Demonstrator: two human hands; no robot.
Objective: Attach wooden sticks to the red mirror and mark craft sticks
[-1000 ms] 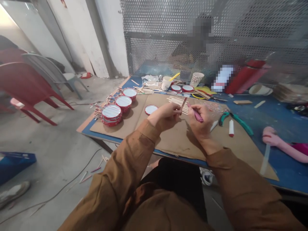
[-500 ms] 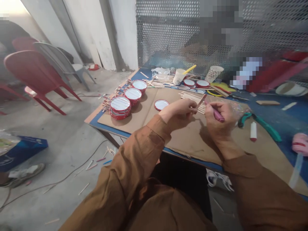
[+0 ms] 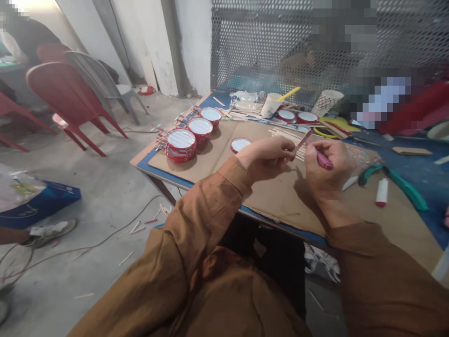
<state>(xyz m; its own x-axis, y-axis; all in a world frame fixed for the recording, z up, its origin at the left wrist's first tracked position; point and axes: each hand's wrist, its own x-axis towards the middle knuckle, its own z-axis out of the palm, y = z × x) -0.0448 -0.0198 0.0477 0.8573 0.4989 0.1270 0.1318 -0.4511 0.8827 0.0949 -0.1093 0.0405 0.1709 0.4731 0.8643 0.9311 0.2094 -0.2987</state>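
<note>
Red-rimmed round tins (image 3: 199, 130) with white, thin-lined faces, look: a row of them on that brown cardboard sheet (image 3: 280, 201), with a stack at the near end. Those seem finished to me.

Maybe, but what about the hands? From here, the left hand (image 3: 268, 158) is closed on a thin wooden craft stick (image 3: 302, 141), pinching it at the fingertips with its free end angled up and away.

And the right hand (image 3: 328, 164) is clenched round a pink marker (image 3: 324, 160), its tip right by that stick. I can't make out whether they touch.

So both hands are held over the cardboard, on the blue tabletop (image 3: 150, 166)?

Yes. Just past the stick lies a bundle of pale wooden sticks (image 3: 286, 138), so a fair amount looks left to work through. One flat red-rimmed disc (image 3: 241, 144) sits apart from the row.

Two more red-rimmed discs (image 3: 286, 115) are at the back, beside a white paper cup (image 3: 271, 105).

And over to the right, green-handled pliers (image 3: 403, 185) lie near a white bottle with a red cap (image 3: 382, 192).
</note>
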